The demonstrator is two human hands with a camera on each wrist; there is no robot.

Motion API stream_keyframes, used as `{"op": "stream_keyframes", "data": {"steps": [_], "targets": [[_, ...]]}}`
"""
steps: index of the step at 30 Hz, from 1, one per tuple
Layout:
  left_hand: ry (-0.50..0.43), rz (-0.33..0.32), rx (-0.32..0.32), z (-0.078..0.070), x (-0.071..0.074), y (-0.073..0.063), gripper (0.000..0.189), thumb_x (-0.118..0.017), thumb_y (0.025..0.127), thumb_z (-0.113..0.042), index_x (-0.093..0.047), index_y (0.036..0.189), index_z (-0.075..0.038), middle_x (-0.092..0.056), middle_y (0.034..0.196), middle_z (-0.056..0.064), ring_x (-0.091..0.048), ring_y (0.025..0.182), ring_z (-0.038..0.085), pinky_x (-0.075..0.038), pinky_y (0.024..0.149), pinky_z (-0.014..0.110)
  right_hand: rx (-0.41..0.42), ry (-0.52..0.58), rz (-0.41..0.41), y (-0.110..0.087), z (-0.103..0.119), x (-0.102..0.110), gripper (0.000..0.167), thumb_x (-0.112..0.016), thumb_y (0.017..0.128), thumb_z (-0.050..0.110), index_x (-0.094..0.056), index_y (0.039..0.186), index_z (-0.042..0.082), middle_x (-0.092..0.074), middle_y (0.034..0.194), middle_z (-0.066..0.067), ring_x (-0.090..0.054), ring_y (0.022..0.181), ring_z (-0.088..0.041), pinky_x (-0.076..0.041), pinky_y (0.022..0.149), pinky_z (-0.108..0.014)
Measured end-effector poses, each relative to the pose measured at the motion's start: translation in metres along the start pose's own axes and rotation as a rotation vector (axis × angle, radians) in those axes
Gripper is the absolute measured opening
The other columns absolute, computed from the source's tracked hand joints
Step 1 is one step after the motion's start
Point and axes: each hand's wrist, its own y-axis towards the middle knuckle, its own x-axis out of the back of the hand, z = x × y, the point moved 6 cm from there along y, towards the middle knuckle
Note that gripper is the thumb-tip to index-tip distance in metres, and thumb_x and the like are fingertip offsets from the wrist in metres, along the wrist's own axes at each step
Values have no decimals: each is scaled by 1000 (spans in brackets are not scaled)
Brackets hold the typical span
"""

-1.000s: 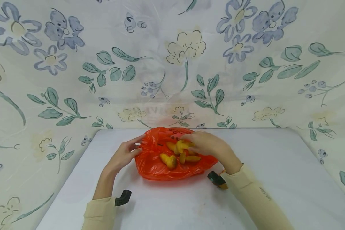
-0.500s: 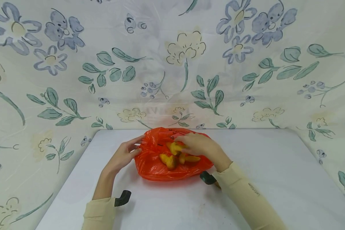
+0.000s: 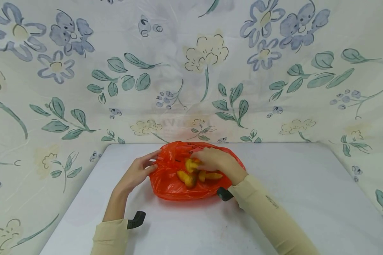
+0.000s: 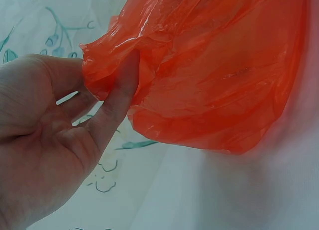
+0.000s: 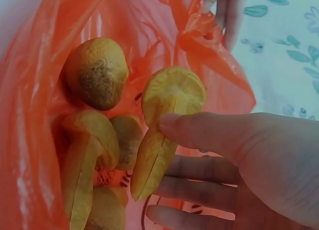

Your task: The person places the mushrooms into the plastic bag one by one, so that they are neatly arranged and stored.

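Observation:
A red plastic bag (image 3: 178, 193) lies on the white table with its mouth facing up. Several yellow mushrooms are inside, among them one with a dark-smudged cap (image 5: 97, 73) and one with a long stem (image 5: 79, 175). My left hand (image 3: 135, 175) pinches the bag's left edge; in the left wrist view its thumb and fingers (image 4: 119, 85) take in the crumpled plastic. Reaching over the bag's opening, my right hand (image 3: 215, 161) pinches a yellow mushroom (image 5: 159, 135) by the stem, thumb in front and fingers behind. Its cap (image 5: 174, 90) points up in the right wrist view.
The white table (image 3: 290, 187) extends around the bag. Behind it hangs a floral-printed sheet (image 3: 178, 71), which also covers the left and right sides. A dark wrist device (image 3: 136, 219) protrudes from the left sleeve, another (image 3: 225, 194) from the right.
My right hand has moved left over the bag, bringing a mushroom with it. My left hand has stayed at the bag's left edge.

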Motion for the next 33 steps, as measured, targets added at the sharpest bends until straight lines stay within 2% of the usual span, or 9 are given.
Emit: {"op": "stream_keyframes", "data": {"steps": [10,16,25,29,33], "targets": [[-13,0,9,-1,0,-1,55,-52,98,-5,-43,149,-21,-55,138,16,-59,119,34,-58,91,38,32,11,17,10,10,2,41,-64,95,28,-57,135,21,-64,122,4,-55,112,-17,-45,108,-39],[-11,-5,7,0,1,-2,54,-52,98,-5,-43,149,-21,-56,136,15,-59,119,33,-58,90,35,-2,11,56,17,13,0,42,-64,95,29,-57,136,21,-64,118,4,-56,107,-17,-47,106,-38],[-3,-10,0,-1,0,-2,55,-51,98,-4,-43,149,-20,-56,136,16,-60,119,34,-58,90,36,-40,46,87,23,12,-6,29,-64,95,29,-62,123,20,-61,101,3,-56,96,-17,-51,94,-33],[0,-9,-3,-2,0,-2,55,-51,98,-3,-43,149,-20,-56,135,16,-60,119,35,-58,90,35,-32,16,78,27,12,-8,27,-63,96,30,-63,121,20,-61,100,3,-56,95,-17,-50,93,-32],[5,-8,-3,-2,0,-1,55,-51,98,-3,-43,149,-19,-56,135,16,-60,119,34,-58,90,34,-36,-3,70,29,11,-9,31,-62,96,32,-63,125,21,-62,106,4,-55,99,-17,-50,99,-34]]}}
